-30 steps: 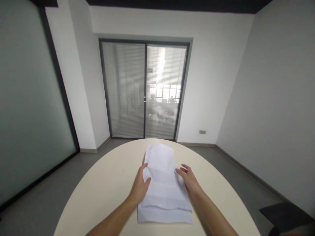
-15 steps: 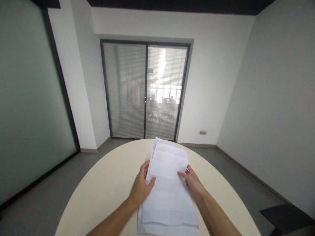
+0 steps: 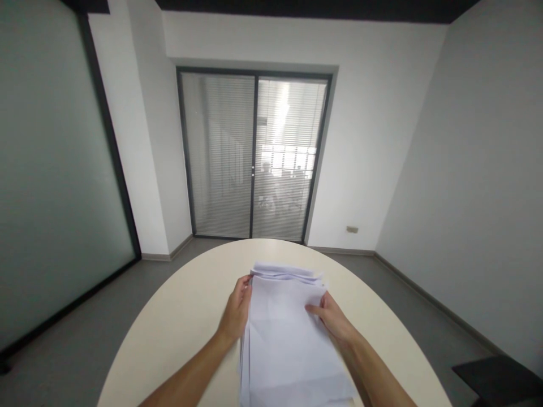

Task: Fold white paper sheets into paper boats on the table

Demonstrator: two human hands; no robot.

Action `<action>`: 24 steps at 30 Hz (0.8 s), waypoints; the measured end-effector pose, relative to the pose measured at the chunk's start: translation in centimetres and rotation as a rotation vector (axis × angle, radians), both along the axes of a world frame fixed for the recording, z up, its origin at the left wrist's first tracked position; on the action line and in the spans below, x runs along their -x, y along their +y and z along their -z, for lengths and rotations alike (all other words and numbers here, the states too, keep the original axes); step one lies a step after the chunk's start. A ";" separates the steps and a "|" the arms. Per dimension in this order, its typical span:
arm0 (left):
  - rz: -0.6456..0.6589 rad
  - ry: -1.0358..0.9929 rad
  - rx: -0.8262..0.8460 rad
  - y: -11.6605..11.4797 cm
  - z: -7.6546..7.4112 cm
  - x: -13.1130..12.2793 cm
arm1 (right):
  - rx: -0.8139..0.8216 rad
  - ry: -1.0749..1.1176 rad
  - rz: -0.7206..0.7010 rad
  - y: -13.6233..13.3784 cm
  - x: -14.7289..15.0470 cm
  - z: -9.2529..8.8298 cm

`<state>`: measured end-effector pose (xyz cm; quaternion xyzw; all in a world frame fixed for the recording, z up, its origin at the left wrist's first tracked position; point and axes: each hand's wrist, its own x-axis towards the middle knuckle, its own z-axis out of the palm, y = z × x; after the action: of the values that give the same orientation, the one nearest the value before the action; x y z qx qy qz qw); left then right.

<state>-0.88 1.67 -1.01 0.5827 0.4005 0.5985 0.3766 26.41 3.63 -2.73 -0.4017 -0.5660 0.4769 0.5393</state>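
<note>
A stack of white paper sheets (image 3: 284,333) is held in both hands above a round cream table (image 3: 186,316). My left hand (image 3: 235,311) grips the stack's left edge, fingers curled round it near the top corner. My right hand (image 3: 331,316) holds the right edge, thumb on top of the sheets. The stack tilts up toward me, and its far edges (image 3: 284,271) fan slightly apart.
Glass double doors with blinds (image 3: 254,158) stand beyond the table. A frosted glass wall (image 3: 51,186) runs along the left, a plain wall on the right. A dark object (image 3: 496,379) sits at the lower right corner. Grey floor surrounds the table.
The sheets lay folded on the table with my hands beside them. Both hands have taken the edges and lifted the stack toward me, its far end now nearer.
</note>
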 end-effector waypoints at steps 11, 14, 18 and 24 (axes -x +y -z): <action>0.107 -0.053 -0.027 1.4 -1.5 1.0 | 0.035 0.094 -0.120 -0.3 0.4 -1.0; 0.111 -0.035 -0.016 1.3 -1.7 1.0 | 0.008 0.074 -0.176 -0.7 0.5 -1.6; 0.135 -0.063 0.038 1.8 -1.2 0.8 | 0.009 0.068 -0.203 -1.0 0.6 -1.9; 0.067 -0.098 0.155 2.1 -0.3 0.5 | 0.022 0.032 -0.253 -1.1 0.6 -1.7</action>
<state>-1.37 3.78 -0.74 0.5349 0.4067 0.5807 0.4595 25.78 2.55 -1.05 -0.3251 -0.5982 0.5538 0.4794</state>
